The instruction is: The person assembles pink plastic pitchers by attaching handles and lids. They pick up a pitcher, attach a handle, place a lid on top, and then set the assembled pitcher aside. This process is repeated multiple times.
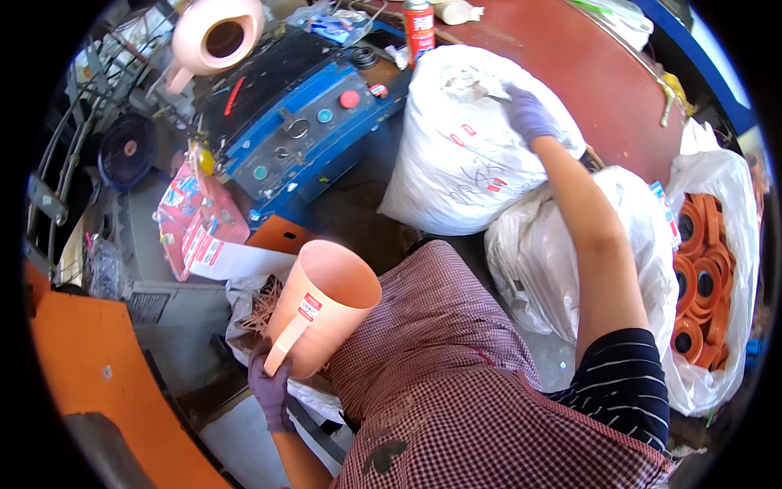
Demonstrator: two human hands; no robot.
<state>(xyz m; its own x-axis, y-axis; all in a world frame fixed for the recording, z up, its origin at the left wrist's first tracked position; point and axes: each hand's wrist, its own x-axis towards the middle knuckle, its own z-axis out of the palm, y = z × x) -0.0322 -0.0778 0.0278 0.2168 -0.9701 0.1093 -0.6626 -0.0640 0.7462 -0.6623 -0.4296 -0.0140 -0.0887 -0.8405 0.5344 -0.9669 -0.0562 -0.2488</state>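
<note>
My left hand (pixel 270 389), in a purple glove, grips a pink plastic jug (pixel 336 322) near the lower end of its handle. The jug tilts so that its wide mouth shows, and a small red and white label sits by the handle. My right hand (pixel 528 114), also gloved, reaches far forward to the top of a full white sack (pixel 452 175). Its fingers are smeared by motion at the sack's mouth, beside some pale crumpled stuff, so I cannot tell if they hold anything. Thin pink scraps (pixel 262 306) lie in a bag behind the jug.
A blue control panel (pixel 305 130) with buttons stands ahead on the left, with another pink vessel (pixel 216 37) beyond it. A red spray can (pixel 419 33) stands behind the sack. On the right are a white bag (pixel 586 244) and a bag of orange ring-shaped parts (pixel 702 277).
</note>
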